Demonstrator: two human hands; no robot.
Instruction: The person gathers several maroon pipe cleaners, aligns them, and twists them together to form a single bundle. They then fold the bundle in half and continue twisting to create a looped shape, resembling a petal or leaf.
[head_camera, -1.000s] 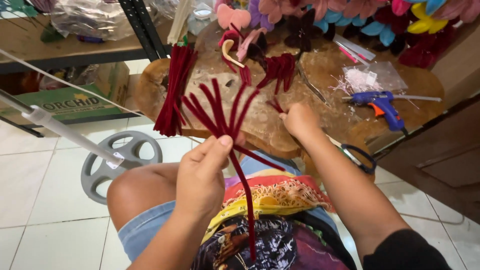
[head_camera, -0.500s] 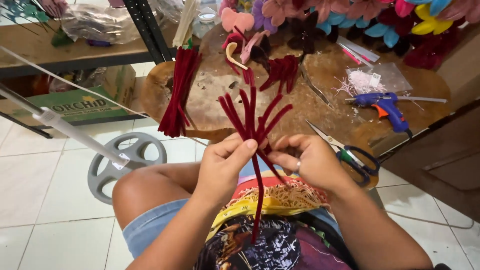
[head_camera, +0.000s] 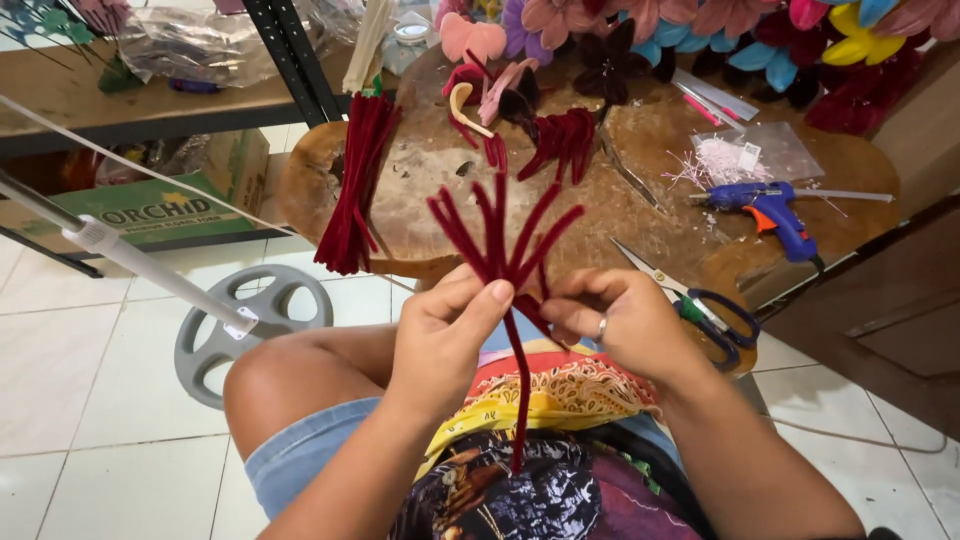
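A cluster of dark red fuzzy wire stems (head_camera: 497, 235) fans upward from between both hands, with one long stem hanging down over my lap. My left hand (head_camera: 445, 325) pinches the cluster at its base with thumb and fingers. My right hand (head_camera: 622, 320), wearing a ring, is closed on the same base from the right side. Both hands are held above my knees, just in front of the wooden table (head_camera: 440, 190).
A bundle of dark red stems (head_camera: 355, 190) lies on the table's left side, finished red loops (head_camera: 560, 140) near its middle. A blue glue gun (head_camera: 765, 205) and scissors (head_camera: 700, 310) lie at right. Fabric flowers (head_camera: 700, 40) line the back. A grey wheel (head_camera: 250, 320) rests on the floor.
My right hand came back from the table to join the left at the cluster's base. The stems, spread wide earlier, are now gathered closer and held more upright.
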